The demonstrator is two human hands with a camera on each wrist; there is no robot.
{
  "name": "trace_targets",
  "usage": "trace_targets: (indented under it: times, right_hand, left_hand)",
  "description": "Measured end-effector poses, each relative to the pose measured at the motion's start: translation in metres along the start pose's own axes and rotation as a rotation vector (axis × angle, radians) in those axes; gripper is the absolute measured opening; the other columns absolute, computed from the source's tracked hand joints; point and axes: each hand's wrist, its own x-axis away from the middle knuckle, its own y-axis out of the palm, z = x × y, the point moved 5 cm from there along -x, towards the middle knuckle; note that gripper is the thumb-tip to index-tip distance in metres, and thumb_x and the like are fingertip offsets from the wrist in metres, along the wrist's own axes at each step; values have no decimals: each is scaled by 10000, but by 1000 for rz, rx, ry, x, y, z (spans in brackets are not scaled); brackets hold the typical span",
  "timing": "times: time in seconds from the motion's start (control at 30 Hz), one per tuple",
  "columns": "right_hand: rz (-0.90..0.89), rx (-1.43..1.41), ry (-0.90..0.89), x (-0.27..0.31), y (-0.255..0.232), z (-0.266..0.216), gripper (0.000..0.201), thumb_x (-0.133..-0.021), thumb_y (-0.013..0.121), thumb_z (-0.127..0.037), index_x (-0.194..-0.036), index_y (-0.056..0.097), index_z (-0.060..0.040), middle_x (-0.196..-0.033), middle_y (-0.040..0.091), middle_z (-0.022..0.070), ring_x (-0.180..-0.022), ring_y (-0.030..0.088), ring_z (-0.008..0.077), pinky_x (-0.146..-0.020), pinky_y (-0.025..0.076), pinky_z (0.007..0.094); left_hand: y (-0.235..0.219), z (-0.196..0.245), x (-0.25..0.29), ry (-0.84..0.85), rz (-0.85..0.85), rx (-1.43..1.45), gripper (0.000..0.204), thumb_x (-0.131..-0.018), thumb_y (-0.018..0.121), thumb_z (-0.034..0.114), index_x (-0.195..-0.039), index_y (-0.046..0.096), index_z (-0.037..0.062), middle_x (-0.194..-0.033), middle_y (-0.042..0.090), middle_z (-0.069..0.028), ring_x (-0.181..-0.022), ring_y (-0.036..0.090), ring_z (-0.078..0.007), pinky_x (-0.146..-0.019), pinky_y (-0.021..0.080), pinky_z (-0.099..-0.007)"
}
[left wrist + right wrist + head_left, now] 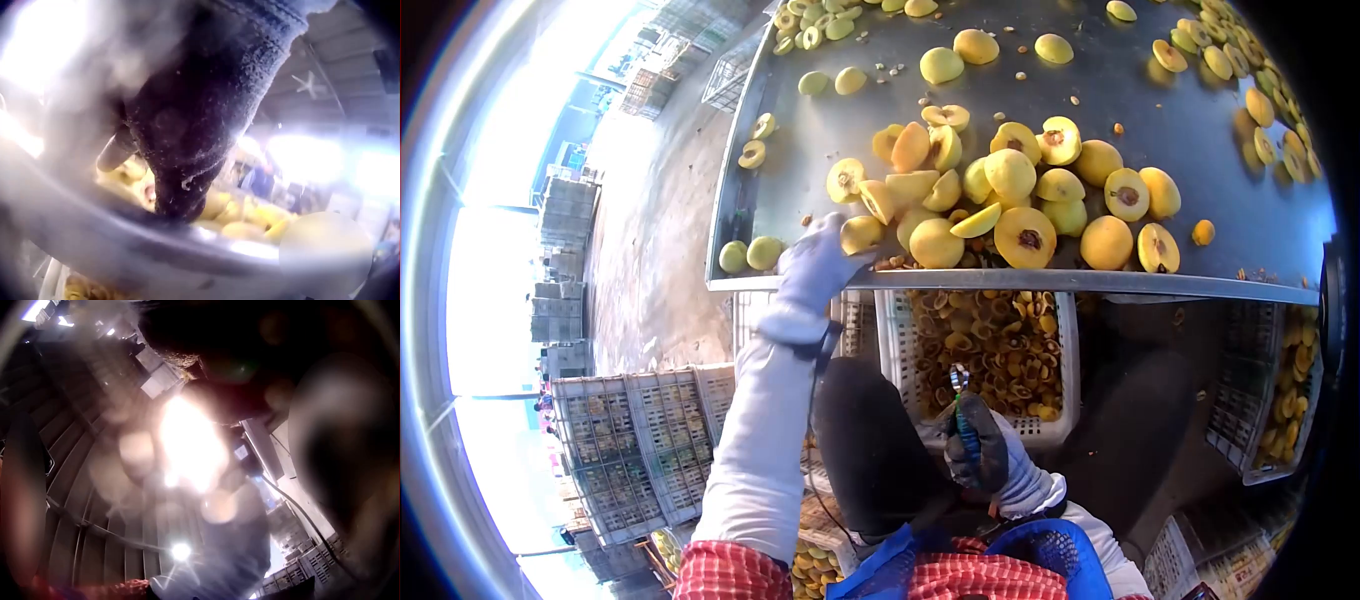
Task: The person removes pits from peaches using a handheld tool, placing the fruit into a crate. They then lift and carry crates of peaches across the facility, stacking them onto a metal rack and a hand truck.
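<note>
The left hand (812, 268), its hold unclear, is hanging just left of a fruit (861, 235) on the counter (1100, 60), the right hand (980, 447) gripping a tool (959, 378) below.

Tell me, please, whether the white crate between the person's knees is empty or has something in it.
Not empty: in the head view, cut fruit pieces cover the visible inside of the white crate.
</note>
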Motion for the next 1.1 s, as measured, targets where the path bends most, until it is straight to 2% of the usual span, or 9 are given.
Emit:
trace_targets:
  times: [0.13, 0.2, 0.27, 0.33, 0.47, 0.6, 0.7, 0.9, 1.1]
  right_hand:
    - [125, 195, -167, 2, 1, -22, 414, -923, 487, -502, -903, 538, -91, -531, 453, 3, -377, 405, 120, -361, 348, 253]
    - [131, 150, -251, 2, -1, -28, 388, -931, 491, -467, -911, 535, -82, -534, 458, 8, -374, 403, 122, -355, 351, 261]
    - [131, 185, -379, -1, 3, -37, 346, -936, 508, -415, -929, 536, -70, -552, 472, 15, -387, 413, 120, -368, 352, 255]
    - [120, 442, -569, 4, 12, -45, 260, -922, 544, -295, -990, 533, -44, -647, 535, 63, -493, 496, 170, -455, 401, 272]
    - [194, 1250, -987, 26, 49, -66, 282, -857, 629, -140, -1074, 524, 6, -796, 630, 194, -700, 644, 342, -606, 500, 368]
    - [295, 1176, -880, 30, 33, -58, 289, -854, 621, -190, -1040, 524, 10, -749, 609, 221, -699, 628, 389, -606, 491, 403]
    - [230, 1172, -846, 37, 31, -49, 284, -864, 599, -176, -1054, 519, 20, -796, 602, 233, -712, 623, 380, -622, 494, 394]
    - [188, 1609, -1599, 64, 39, -29, 271, -854, 594, -104, -1077, 513, 26, -859, 579, 183, -687, 592, 330, -625, 487, 392]
    - [-750, -521, 282, 58, 40, 15, 350, -946, 483, -415, -914, 530, -70, -684, 556, 61, -509, 515, 144, -411, 400, 245]
  left_hand:
    - [22, -1, -47, 89, -154, 48, 482, -737, 726, 388, -1013, 558, 30, -959, 660, -176, -932, 632, -341, -794, 488, -422]
    - [36, -16, -32, 71, -88, 731, 470, -764, 717, 320, -1097, 566, 24, -881, 673, -120, -855, 659, -239, -745, 501, -359]
    - [-2, 20, 25, -27, -118, 1333, 416, -851, 605, 220, -1167, 527, -40, -1067, 617, -122, -950, 618, -214, -814, 493, -315]
    - [37, 22, 76, -214, -52, 1779, 440, -852, 563, 217, -1190, 514, -60, -1089, 605, -138, -1008, 591, -198, -888, 466, -305]
    - [19, 106, 126, -210, -279, 1843, 606, -832, 637, 339, -1261, 445, -44, -1103, 578, -124, -990, 571, -174, -881, 463, -308]
    - [30, 128, 147, -123, -45, 1914, 662, -878, 548, 513, -1237, 474, -38, -1080, 587, -124, -960, 581, -168, -850, 470, -286]
    - [23, 131, 153, -177, -92, 1722, 617, -890, 539, 510, -1192, 517, -28, -1053, 598, -111, -949, 580, -157, -849, 466, -280]
    - [17, 131, 160, -22, -45, 1567, 482, -904, 549, 402, -1140, 556, -18, -1017, 611, -89, -923, 572, -134, -839, 456, -267]
    - [8, 139, 161, 210, -232, 1568, 451, -880, 559, 345, -1119, 563, -38, -1007, 616, -92, -895, 568, -125, -806, 452, -254]
